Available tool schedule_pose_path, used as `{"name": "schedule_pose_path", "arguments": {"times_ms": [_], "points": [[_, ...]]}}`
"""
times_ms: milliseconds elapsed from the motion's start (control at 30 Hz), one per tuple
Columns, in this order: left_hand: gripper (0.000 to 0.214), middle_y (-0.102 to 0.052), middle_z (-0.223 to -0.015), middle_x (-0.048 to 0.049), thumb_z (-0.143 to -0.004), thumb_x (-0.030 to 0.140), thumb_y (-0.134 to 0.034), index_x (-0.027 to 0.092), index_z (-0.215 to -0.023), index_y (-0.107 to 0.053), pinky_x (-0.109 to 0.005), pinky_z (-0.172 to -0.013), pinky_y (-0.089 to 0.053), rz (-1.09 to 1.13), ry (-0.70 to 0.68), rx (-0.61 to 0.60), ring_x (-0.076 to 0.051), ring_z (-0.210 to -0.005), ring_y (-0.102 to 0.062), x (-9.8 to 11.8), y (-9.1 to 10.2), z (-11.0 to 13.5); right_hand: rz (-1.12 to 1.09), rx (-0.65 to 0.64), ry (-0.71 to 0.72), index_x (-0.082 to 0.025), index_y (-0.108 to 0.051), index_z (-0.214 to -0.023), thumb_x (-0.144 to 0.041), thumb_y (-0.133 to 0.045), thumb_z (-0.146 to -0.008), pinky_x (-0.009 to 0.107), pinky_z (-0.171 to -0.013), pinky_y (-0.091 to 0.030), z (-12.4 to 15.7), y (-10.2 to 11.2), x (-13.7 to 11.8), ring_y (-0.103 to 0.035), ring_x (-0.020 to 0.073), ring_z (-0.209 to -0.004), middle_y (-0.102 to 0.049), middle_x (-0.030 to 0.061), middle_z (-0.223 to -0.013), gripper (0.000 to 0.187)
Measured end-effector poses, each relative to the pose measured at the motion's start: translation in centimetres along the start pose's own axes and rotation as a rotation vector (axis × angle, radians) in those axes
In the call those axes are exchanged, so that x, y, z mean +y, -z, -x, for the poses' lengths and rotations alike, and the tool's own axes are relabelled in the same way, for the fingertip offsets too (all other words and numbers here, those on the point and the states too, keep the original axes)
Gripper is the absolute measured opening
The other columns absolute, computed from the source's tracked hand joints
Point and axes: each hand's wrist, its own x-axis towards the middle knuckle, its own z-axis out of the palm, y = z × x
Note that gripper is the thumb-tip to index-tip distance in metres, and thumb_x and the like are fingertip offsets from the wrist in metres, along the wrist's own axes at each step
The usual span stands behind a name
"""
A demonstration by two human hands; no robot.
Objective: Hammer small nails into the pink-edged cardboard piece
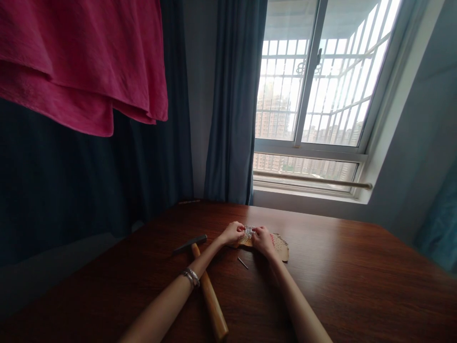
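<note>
A tan, dotted sheet (pixel 284 249), perhaps card or leather, lies on the table with a row of short dark marks along its far right edge and reddish spots near my right hand. On it, between my hands, sits a small white piece with dark stripes (pixel 249 230). My left hand (pixel 233 233) is closed at the left end of this striped piece, fingertips pinched. Opposite it, my right hand (pixel 263 240) pinches at the right end and covers part of the sheet. What exactly the fingertips grip is too small to make out.
A hammer (pixel 213 305) with a wooden handle lies partly under my left forearm. Nearer me than the sheet is a thin metal rod (pixel 243 262). The brown wooden table (pixel 339 276) reaches toward the curtain (pixel 232 119) and window. A pink cloth (pixel 89 62) hangs upper left.
</note>
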Motion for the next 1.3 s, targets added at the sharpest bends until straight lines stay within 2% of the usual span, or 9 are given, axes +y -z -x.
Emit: {"name": "schedule_pose_path", "arguments": {"times_ms": [233, 567, 733, 867, 1100, 1233, 1300], "points": [[0.026, -0.07, -0.085, -0.0076, -0.068, 0.017, -0.052, 0.01, -0.085, -0.071, -0.024, -0.069, -0.046, 0.024, 0.075, 0.078, -0.017, -0.077, -0.062, 0.4, -0.3, 0.2, 0.016, 0.059, -0.016, -0.018, -0.067, -0.08, -0.014, -0.044, -0.078, 0.021, -0.076, -0.038, 0.6, -0.4, -0.5, -0.055, 0.0154, -0.084, -0.061, 0.007, -0.088, 0.024], [0.027, -0.071, -0.086, -0.0092, -0.07, 0.03, -0.058, 0.013, -0.086, -0.072, -0.026, -0.07, -0.047, 0.028, 0.055, 0.184, -0.018, -0.078, -0.064, -0.2, -0.9, 0.1, 0.039, 0.107, -0.033, -0.018, -0.062, -0.068, -0.016, -0.043, -0.081, 0.021, -0.07, -0.037, 0.9, -0.4, -1.2, -0.054, 0.0143, -0.076, -0.06, 0.0061, -0.081, 0.024], [0.027, -0.071, -0.08, -0.0079, -0.073, 0.031, -0.055, 0.014, -0.085, -0.072, -0.025, -0.068, -0.046, -0.02, 0.072, 0.169, -0.019, -0.079, -0.064, 0.7, -0.4, 0.7, 0.034, 0.111, -0.058, -0.018, -0.06, -0.064, -0.018, -0.043, -0.082, 0.02, -0.066, -0.036, 0.9, -0.4, -1.1, -0.055, 0.0135, -0.071, -0.061, 0.0052, -0.077, 0.025], [0.027, -0.07, -0.071, -0.0063, -0.075, 0.033, -0.052, 0.015, -0.08, -0.072, -0.024, -0.064, -0.045, -0.04, 0.067, 0.162, -0.017, -0.072, -0.063, 1.3, -0.1, 1.0, 0.027, 0.114, -0.081, -0.018, -0.062, -0.069, -0.018, -0.04, -0.084, 0.021, -0.066, -0.036, 1.0, -0.3, -1.2, -0.056, 0.0144, -0.073, -0.063, 0.0059, -0.079, 0.026], [0.031, -0.07, -0.079, -0.0064, -0.077, 0.032, -0.049, 0.013, -0.092, -0.069, -0.023, -0.059, -0.045, 0.129, 0.134, 0.127, -0.015, -0.066, -0.064, 1.3, -0.1, 0.6, -0.006, 0.112, -0.142, -0.019, -0.061, -0.08, -0.023, -0.036, -0.087, 0.023, -0.068, -0.037, 1.2, 0.1, -1.7, -0.058, 0.0169, -0.078, -0.065, 0.0076, -0.084, 0.026], [0.032, -0.07, -0.074, -0.0058, -0.075, 0.035, -0.052, 0.014, -0.092, -0.069, -0.024, -0.063, -0.046, 0.046, 0.119, 0.091, -0.016, -0.069, -0.064, 1.5, 0.3, 0.6, -0.064, 0.116, -0.21, -0.017, -0.056, -0.093, -0.027, -0.025, -0.091, 0.024, -0.063, -0.04, 0.9, 0.4, -2.0, -0.061, 0.0173, -0.073, -0.066, 0.0087, -0.083, 0.033], [0.033, -0.069, -0.072, -0.0056, -0.073, 0.037, -0.053, 0.014, -0.09, -0.07, -0.024, -0.065, -0.046, -0.002, 0.103, 0.062, -0.017, -0.071, -0.064, 1.9, 0.9, 0.8, -0.097, 0.099, -0.226, -0.017, -0.056, -0.093, -0.029, -0.027, -0.09, 0.024, -0.065, -0.042, 0.6, 0.8, -2.3, -0.062, 0.0169, -0.075, -0.067, 0.0089, -0.084, 0.031]]}}
